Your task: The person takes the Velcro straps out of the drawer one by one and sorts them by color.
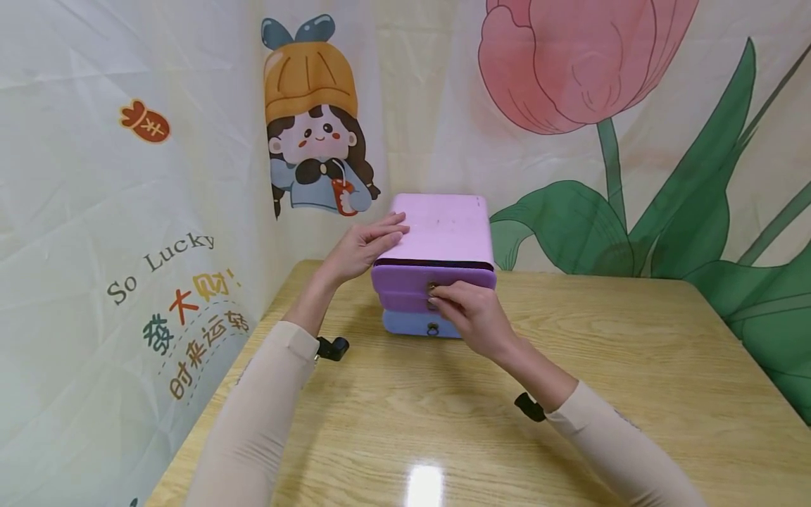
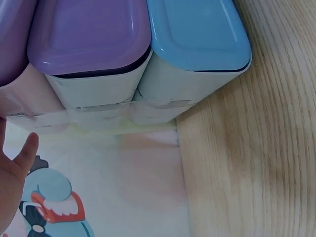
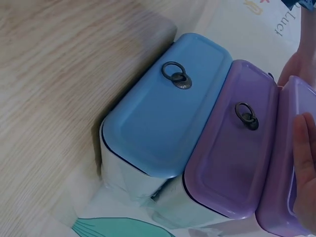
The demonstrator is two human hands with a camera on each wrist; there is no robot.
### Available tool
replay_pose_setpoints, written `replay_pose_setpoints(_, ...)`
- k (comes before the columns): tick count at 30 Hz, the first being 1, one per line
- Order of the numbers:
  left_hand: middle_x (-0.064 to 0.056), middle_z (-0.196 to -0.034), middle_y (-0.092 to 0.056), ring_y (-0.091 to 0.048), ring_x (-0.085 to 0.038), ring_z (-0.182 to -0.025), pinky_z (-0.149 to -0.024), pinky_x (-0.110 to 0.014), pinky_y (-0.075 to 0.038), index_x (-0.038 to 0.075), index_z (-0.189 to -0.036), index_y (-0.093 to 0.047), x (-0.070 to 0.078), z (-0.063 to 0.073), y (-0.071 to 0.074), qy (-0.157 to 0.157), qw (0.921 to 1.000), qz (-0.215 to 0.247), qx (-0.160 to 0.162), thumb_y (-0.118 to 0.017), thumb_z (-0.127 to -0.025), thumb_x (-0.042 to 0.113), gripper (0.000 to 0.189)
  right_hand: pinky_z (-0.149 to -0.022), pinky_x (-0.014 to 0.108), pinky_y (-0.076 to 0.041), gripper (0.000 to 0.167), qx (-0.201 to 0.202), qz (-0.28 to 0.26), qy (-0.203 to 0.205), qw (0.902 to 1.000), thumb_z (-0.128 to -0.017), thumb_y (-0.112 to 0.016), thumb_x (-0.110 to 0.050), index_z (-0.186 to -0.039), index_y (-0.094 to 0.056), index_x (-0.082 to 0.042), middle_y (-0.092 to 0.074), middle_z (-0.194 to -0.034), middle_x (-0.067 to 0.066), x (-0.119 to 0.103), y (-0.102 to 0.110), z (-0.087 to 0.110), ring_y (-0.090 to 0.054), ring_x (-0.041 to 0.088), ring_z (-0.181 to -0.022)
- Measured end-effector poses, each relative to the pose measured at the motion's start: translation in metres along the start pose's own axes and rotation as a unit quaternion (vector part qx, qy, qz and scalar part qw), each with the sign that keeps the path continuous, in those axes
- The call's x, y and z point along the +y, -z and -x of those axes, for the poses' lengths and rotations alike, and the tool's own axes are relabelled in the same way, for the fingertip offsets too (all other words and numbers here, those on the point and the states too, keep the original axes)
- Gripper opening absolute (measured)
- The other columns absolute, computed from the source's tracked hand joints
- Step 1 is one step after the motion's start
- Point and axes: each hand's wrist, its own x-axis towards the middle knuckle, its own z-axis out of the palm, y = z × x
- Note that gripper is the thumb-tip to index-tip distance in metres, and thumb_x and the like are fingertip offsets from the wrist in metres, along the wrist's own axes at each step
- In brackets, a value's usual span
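A small drawer cabinet [image 1: 446,229] with a pink top stands on the table, its fronts facing me. Its top drawer [image 1: 399,279] is purple and juts out a little, leaving a dark gap under the cabinet's top edge. Below it are another purple drawer [image 3: 224,153] and a blue drawer [image 3: 153,118], each with a dark metal ring pull. My left hand [image 1: 362,248] rests on the left side of the pink top, fingers extended. With thumb and forefinger, my right hand [image 1: 476,315] pinches the top drawer's ring pull [image 1: 433,286], which the fingers partly hide.
The cabinet sits near the back of the wooden table [image 1: 355,422]. Close behind it hangs a printed curtain [image 1: 431,105], which also runs along the left side. A dark wrist camera [image 1: 333,348] sticks out by the left cuff, another [image 1: 529,407] by the right.
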Motion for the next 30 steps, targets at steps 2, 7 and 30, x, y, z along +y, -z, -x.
replay_pose_setpoints(2, 0.004, -0.161, -0.048, -0.031, -0.012, -0.157, -0.13, -0.045, -0.024, 0.015, -0.137, -0.07, 0.001, 0.0, 0.0, 0.001, 1.0, -0.003, -0.001, -0.064, -0.105, 0.029, 0.036, -0.069, 0.02, -0.059, 0.017, 0.003, -0.014, 0.003, 0.9999, -0.089, -0.078, 0.003, -0.105, -0.08, -0.001, -0.079, -0.093, 0.009, 0.0, 0.0, 0.001, -0.073, 0.013, -0.078)
replay_pose_setpoints(7, 0.008, -0.161, -0.047, -0.03, -0.008, -0.157, -0.13, -0.043, -0.025, 0.018, -0.138, -0.069, 0.001, -0.001, 0.002, 0.001, 0.9999, -0.01, -0.007, -0.064, -0.105, 0.033, 0.037, -0.078, 0.021, -0.061, 0.018, 0.014, -0.024, 0.014, 0.9995, -0.088, -0.078, 0.003, -0.105, -0.081, -0.001, -0.08, -0.102, 0.009, 0.0, 0.001, 0.004, -0.077, 0.019, -0.091)
replay_pose_setpoints(30, 0.005, -0.159, -0.05, -0.032, -0.013, -0.157, -0.13, -0.045, -0.025, 0.018, -0.136, -0.071, -0.002, 0.0, -0.001, -0.004, 0.9999, -0.009, 0.004, -0.064, -0.105, 0.027, 0.034, -0.069, 0.015, -0.057, 0.021, -0.016, -0.028, 0.041, 0.9987, -0.087, -0.08, 0.0, -0.106, -0.08, -0.008, -0.079, -0.099, 0.004, -0.025, 0.002, 0.028, -0.07, 0.01, -0.082)
